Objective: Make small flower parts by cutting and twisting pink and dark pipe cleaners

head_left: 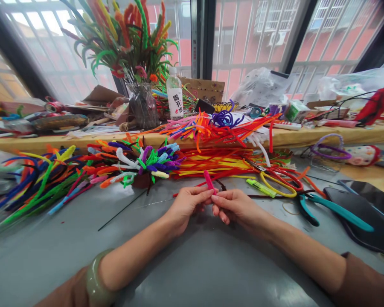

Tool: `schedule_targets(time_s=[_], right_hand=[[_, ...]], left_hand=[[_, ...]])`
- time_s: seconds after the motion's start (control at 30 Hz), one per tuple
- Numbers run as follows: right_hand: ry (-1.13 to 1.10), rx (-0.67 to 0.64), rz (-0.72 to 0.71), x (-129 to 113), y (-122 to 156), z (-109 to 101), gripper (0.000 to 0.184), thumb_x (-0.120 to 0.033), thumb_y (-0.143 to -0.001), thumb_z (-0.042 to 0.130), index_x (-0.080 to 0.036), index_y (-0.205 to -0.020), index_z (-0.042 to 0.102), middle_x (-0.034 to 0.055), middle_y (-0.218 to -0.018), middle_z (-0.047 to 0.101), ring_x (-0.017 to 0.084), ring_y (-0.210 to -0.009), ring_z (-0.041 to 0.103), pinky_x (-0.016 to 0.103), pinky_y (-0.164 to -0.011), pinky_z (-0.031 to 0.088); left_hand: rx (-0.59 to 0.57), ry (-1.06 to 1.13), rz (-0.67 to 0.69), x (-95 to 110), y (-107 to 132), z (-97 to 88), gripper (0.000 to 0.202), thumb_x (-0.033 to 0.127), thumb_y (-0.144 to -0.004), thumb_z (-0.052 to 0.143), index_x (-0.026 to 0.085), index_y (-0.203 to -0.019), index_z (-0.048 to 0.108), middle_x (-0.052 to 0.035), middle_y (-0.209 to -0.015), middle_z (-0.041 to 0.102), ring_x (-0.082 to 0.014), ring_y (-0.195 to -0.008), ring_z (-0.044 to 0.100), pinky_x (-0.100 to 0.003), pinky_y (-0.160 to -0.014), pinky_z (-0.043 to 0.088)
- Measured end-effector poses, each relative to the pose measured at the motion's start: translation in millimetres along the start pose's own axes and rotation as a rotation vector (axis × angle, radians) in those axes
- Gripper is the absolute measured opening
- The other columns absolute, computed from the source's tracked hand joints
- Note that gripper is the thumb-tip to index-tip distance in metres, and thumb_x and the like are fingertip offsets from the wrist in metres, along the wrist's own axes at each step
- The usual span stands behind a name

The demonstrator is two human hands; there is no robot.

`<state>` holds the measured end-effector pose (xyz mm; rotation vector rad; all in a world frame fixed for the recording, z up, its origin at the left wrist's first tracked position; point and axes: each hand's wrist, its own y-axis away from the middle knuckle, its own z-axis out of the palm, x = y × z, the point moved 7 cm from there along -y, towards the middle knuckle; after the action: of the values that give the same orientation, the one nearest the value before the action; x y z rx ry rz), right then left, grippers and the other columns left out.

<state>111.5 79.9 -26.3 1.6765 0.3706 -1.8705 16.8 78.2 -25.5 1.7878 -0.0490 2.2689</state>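
Observation:
My left hand (188,204) and my right hand (235,207) meet at the middle of the grey table (192,264). Both pinch a short pink pipe cleaner (208,180) that sticks up between the fingertips. The fingers of both hands are closed round its lower end. A green bangle (94,277) sits on my left wrist. Right behind the hands lies a spread of red and yellow pipe cleaners (217,164).
Heaps of coloured pipe cleaners (51,175) cover the left and middle. Teal-handled pliers (333,209), yellow-handled scissors (277,185), a green lighter (260,187) and a dark phone (368,213) lie to the right. A vase (143,104) of pipe-cleaner flowers and a water bottle (174,96) stand behind.

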Motion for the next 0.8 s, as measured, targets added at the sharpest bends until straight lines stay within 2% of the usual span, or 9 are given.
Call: schedule_targets(time_s=[0.23,0.47,0.8], right_hand=[[-0.212,-0.054,0.036,1,1,4,0.027,-0.037,-0.073,0.060,-0.011,-0.077,0.064,0.0001,-0.063,0.058,0.001,-0.044,0.045,0.013,-0.042,0.034],[-0.305,-0.032,0.052,1,0,4,0.021,-0.032,-0.071,0.063,-0.011,-0.075,0.064,-0.0036,-0.055,0.053,0.000,-0.042,0.043,0.012,-0.041,0.030],[-0.292,0.036,-0.091,-4,0,2,0.023,-0.034,-0.071,0.063,-0.011,-0.070,0.062,-0.0039,-0.052,0.051,0.000,-0.041,0.041,0.011,-0.039,0.030]], left_hand=[[-0.014,0.078,0.060,5,0,-0.5,0.023,0.033,-0.067,0.065,0.013,-0.078,0.067,-0.0007,-0.062,0.055,-0.0060,-0.054,0.043,-0.018,-0.049,0.025],[-0.038,0.106,0.043,3,-1,0.4,0.027,0.033,-0.069,0.065,0.013,-0.088,0.067,-0.0001,-0.063,0.053,-0.0052,-0.054,0.040,-0.017,-0.048,0.026],[-0.120,0.164,0.032,3,1,10.4,0.024,0.029,-0.071,0.063,0.012,-0.087,0.066,-0.0007,-0.066,0.053,-0.0053,-0.056,0.045,-0.017,-0.049,0.028]])
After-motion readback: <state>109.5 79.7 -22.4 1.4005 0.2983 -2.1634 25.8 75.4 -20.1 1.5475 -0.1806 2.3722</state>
